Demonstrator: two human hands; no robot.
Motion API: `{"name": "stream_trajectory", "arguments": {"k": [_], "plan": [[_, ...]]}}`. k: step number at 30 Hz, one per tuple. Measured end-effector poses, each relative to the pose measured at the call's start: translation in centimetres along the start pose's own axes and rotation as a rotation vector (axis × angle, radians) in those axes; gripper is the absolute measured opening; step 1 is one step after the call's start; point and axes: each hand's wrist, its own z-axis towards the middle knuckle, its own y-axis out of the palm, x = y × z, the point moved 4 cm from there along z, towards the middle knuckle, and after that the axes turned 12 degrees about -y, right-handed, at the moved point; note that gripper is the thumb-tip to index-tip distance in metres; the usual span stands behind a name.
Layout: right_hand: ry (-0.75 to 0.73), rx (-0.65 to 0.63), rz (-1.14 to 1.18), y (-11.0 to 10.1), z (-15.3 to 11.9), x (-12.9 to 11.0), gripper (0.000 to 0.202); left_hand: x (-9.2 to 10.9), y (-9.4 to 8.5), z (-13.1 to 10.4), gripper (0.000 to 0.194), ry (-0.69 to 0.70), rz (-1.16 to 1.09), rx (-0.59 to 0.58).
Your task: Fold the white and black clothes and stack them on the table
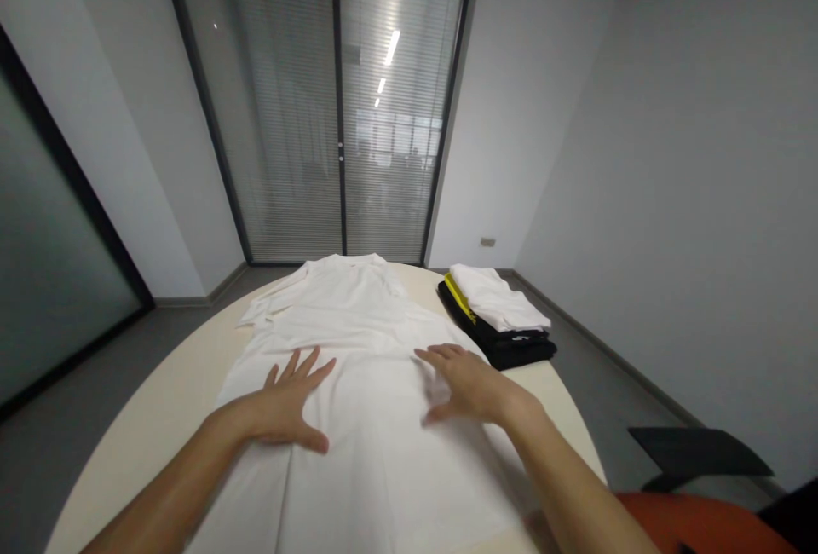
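A white T-shirt [358, 418] lies spread over the round table, its collar at the far edge and its body reaching toward me. One sleeve sticks out at the far left, and the cloth has soft wrinkles. My left hand [287, 405] rests on the left part of the shirt, fingers spread and thumb pointing right. Over the right part is my right hand [463, 383], its fingers apart and the thumb side slightly blurred. Whether its palm touches the cloth I cannot tell. Neither hand grips anything.
Folded clothes in white [498, 298], yellow [458, 297] and black [511, 349] form a stack at the right of the pale table [159, 401]. An orange chair [696, 520] with a black armrest [699, 450] stands at the lower right. Behind are glass panels with blinds [396, 170].
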Motion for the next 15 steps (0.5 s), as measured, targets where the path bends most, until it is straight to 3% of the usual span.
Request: {"name": "stream_trajectory", "arguments": {"k": [3, 7, 9, 12, 15], "plan": [[-0.118, -0.094, 0.012, 2.6, 1.6, -1.7, 0.123, 0.5, -0.1, -0.7, 0.137, -0.046, -0.005, -0.017], [-0.103, -0.213, 0.049, 4.3, 2.4, -3.1, 0.144, 1.7, -1.5, -2.7, 0.136, -0.105, 0.044, -0.102], [-0.056, -0.311, 0.084, 5.0, 2.0, -3.8, 0.151, 2.3, -2.8, -3.7, 0.121, -0.100, 0.072, -0.118], [-0.040, -0.443, 0.104, 6.1, 0.9, -5.3, 0.157, 3.1, -5.1, -4.2, 0.078, -0.103, 0.135, -0.098], [-0.080, -0.442, 0.082, 6.5, -0.3, -7.5, 0.155, 3.9, -6.8, -3.3, 0.056, -0.174, 0.244, -0.040]]}}
